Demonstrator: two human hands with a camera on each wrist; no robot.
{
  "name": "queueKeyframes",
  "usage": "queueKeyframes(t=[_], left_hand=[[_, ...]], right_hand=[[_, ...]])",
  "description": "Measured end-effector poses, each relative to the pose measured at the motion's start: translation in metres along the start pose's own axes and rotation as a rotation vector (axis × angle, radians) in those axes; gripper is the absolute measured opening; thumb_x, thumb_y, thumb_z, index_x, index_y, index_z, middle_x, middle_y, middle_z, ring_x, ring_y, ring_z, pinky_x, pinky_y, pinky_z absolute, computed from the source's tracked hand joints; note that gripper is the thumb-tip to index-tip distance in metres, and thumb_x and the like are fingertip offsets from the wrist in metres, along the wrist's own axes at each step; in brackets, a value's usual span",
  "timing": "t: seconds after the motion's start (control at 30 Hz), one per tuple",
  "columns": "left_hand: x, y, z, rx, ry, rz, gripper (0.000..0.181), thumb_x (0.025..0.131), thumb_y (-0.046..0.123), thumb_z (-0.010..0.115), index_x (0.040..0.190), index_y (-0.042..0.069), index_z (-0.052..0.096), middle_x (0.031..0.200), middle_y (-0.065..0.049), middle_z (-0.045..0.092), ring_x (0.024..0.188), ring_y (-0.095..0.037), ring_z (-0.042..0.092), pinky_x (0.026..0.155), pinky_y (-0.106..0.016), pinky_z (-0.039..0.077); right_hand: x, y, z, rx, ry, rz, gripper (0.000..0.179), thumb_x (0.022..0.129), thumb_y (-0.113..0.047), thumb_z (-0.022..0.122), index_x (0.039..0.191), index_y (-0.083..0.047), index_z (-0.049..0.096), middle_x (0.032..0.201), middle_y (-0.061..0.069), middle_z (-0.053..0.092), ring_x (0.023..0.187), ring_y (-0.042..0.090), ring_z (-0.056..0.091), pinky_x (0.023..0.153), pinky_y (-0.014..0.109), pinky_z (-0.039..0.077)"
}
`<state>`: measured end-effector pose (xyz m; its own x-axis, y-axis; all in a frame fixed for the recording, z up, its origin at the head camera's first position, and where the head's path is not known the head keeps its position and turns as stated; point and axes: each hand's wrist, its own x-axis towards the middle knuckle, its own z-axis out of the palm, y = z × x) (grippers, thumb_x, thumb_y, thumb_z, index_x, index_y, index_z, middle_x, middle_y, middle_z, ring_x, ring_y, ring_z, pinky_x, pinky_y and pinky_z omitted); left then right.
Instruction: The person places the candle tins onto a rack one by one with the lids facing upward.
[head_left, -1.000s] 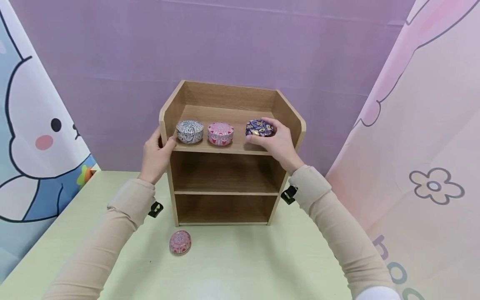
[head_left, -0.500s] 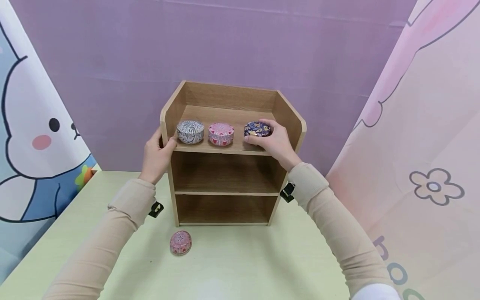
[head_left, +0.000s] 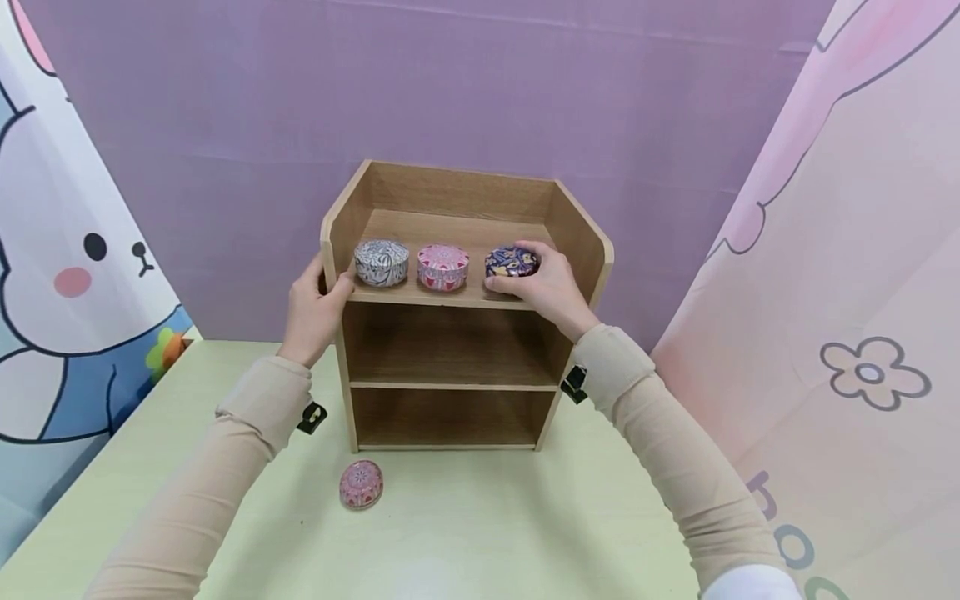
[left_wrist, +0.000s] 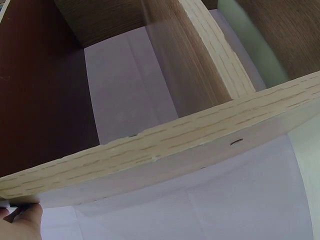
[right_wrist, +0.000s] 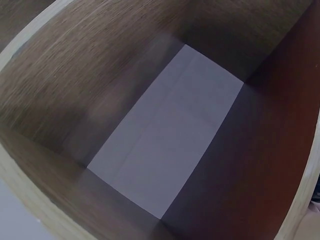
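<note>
A small wooden shelf (head_left: 453, 387) with three levels stands on the table. On its top board sit a black-and-white patterned round tin (head_left: 381, 264) and a pink round tin (head_left: 442, 268). To the right of these, my right hand (head_left: 551, 287) pinches a dark blue floral tin (head_left: 512, 261) between thumb and fingers, at the board's front. My left hand (head_left: 315, 310) grips the shelf's left side panel, thumb at the front edge; its fingers are mostly hidden behind the panel. Only a bit of the left hand shows in the left wrist view, low at the left.
A pink round tin lid or tin (head_left: 362, 485) lies on the pale green table (head_left: 450, 533), in front of the shelf's lower left corner. Behind the shelf hangs a purple cloth (head_left: 465, 83). Printed cartoon panels flank both sides.
My right hand has shifted the dark blue tin slightly left along the top board, closer to the pink tin. The left hand has stayed on the side panel.
</note>
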<state>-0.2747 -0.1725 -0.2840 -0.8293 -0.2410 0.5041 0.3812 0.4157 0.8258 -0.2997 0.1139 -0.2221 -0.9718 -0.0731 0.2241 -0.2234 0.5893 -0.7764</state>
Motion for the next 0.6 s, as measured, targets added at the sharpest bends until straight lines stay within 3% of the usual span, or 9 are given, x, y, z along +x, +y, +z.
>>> queueKeyframes(t=[0.37,0.6], left_hand=[[0.0005,0.0004,0.0004,-0.011,-0.001,0.004,0.034,0.090,0.025,0.046,0.122,0.015,0.053,0.096,-0.010,0.061,0.078,-0.012,0.052,0.067,-0.021,0.041],[-0.0007,0.0002,-0.0003,-0.015,-0.009,0.000,0.037,0.091,0.025,0.045,0.126,0.016,0.051,0.105,-0.011,0.061,0.083,-0.012,0.053,0.070,-0.020,0.042]], right_hand=[[0.0012,0.0014,-0.0001,-0.038,-0.017,0.009,0.078,0.067,-0.047,0.075,0.133,-0.021,0.043,0.130,0.005,0.046,0.112,0.020,0.044,0.098,0.040,0.036],[0.0031,0.0004,0.0002,-0.051,-0.030,-0.005,0.077,0.067,-0.043,0.076,0.132,-0.018,0.045,0.130,0.005,0.046,0.111,0.020,0.044,0.098,0.038,0.036]])
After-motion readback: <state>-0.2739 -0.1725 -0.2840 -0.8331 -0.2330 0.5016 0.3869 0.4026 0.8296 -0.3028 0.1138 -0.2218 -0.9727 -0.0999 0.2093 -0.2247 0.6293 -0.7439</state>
